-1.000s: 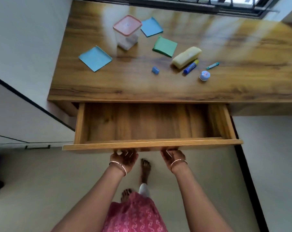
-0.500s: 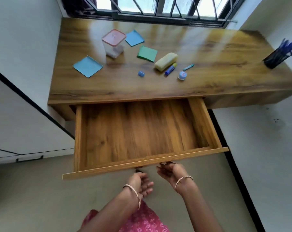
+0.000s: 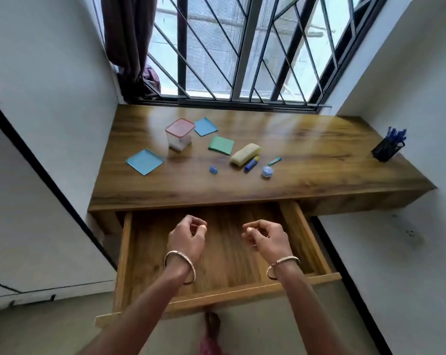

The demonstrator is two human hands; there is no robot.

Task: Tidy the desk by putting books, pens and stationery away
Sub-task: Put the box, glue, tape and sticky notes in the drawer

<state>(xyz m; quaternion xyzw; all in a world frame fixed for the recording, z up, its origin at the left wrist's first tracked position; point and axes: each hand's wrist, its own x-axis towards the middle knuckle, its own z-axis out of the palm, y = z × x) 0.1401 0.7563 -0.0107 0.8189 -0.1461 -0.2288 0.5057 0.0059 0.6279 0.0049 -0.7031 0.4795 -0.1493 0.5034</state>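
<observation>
The wooden drawer is pulled out below the desk, with nothing inside it. My left hand and right hand hover above the drawer, fingers loosely curled, holding nothing. On the desk lie two blue paper pads, a green pad, a yellow pouch, a blue marker, a teal pen, a small blue eraser and a small round blue item. A clear box with a pink lid stands at the back left.
A black mesh pen holder with blue pens stands at the desk's right end. Barred window and a dark curtain rise behind the desk. White walls close in on both sides. My foot shows under the drawer front.
Both hands let go of the drawer's front edge and rose over the open drawer. The drawer slid further out, and my view tilted up to the window.
</observation>
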